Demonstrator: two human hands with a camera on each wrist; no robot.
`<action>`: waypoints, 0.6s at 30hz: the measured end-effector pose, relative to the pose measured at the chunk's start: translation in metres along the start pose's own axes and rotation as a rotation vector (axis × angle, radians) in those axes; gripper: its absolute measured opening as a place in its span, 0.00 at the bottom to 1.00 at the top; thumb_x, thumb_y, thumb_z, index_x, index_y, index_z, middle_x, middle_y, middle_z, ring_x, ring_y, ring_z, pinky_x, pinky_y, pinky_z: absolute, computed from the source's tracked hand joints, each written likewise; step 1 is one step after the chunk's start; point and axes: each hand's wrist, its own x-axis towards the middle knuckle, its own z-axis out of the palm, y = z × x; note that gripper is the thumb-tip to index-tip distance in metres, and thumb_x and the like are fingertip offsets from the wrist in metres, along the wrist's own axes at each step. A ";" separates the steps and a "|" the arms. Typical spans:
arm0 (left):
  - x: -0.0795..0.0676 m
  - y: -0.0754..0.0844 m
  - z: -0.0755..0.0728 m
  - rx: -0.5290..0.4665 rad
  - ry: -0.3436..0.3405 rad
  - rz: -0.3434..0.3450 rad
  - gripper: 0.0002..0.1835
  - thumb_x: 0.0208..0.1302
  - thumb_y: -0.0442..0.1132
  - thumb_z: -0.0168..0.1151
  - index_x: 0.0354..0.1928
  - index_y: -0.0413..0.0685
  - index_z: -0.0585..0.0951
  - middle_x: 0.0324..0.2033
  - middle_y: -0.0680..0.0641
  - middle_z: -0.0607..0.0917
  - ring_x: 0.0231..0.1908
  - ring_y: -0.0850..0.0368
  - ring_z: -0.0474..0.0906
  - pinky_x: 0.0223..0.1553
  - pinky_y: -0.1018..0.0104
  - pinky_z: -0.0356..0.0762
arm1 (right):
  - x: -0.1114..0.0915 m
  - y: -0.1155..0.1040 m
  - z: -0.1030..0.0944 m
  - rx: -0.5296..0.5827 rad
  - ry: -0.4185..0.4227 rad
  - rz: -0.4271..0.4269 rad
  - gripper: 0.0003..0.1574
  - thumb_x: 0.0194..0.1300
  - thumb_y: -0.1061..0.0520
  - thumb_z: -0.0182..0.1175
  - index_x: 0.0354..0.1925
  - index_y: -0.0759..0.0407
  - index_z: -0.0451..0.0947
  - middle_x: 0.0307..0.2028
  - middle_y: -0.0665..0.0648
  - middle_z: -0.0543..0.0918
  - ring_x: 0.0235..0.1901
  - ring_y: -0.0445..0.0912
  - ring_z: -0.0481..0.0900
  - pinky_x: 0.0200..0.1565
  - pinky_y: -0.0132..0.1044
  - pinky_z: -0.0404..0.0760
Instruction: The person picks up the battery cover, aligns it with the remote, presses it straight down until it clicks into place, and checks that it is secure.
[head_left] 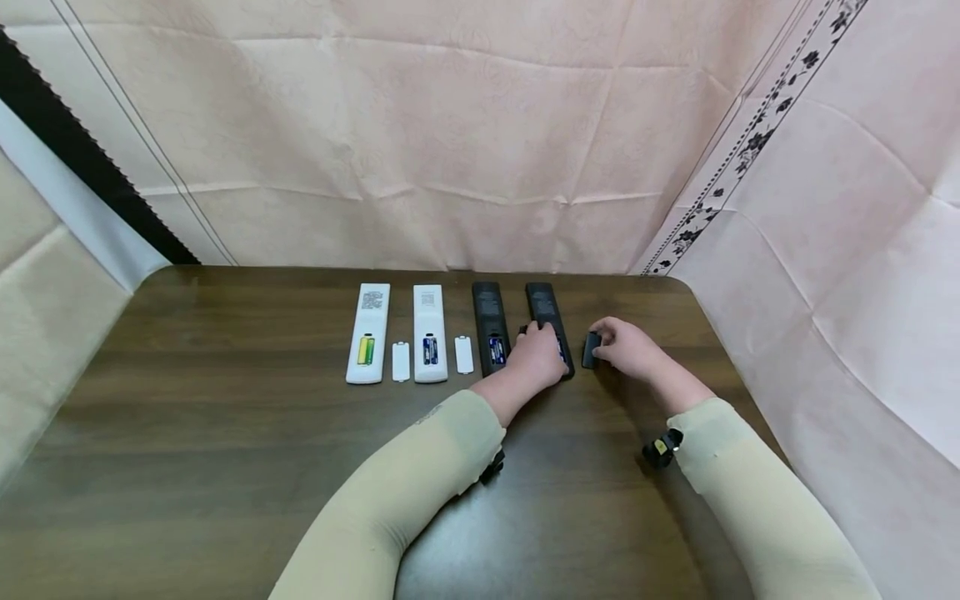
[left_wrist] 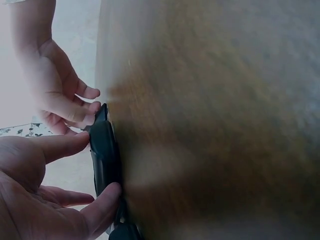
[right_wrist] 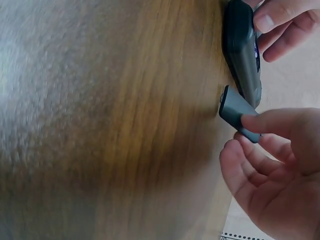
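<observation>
My left hand (head_left: 534, 358) grips the rightmost black remote control (head_left: 546, 307) by its sides, with thumb and fingers across its lower half. The remote lies face down, and blue batteries show past the hand in its uncovered compartment. Just to the right, my right hand (head_left: 632, 348) pinches a small black battery cover (right_wrist: 239, 112) between thumb and fingers. The cover is tilted near the remote's side, close over the table. A second black remote (head_left: 490, 321) with blue batteries showing lies left of my left hand, and part of a dark piece peeks out beside the fingers.
Two white remotes lie face down further left, one with yellow-green batteries (head_left: 366, 350), the other with blue batteries (head_left: 430, 349). A white battery cover (head_left: 401, 362) lies beside the first, another white cover (head_left: 464, 355) beside the second. The brown table (head_left: 225, 433) ends at pale cloth (head_left: 465, 150).
</observation>
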 end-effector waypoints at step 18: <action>-0.001 -0.001 0.001 -0.054 0.009 0.004 0.45 0.62 0.46 0.70 0.77 0.49 0.58 0.73 0.42 0.62 0.67 0.44 0.65 0.61 0.50 0.72 | -0.005 -0.019 0.002 0.349 0.105 -0.041 0.19 0.76 0.63 0.49 0.62 0.63 0.70 0.45 0.67 0.76 0.39 0.54 0.80 0.40 0.49 0.85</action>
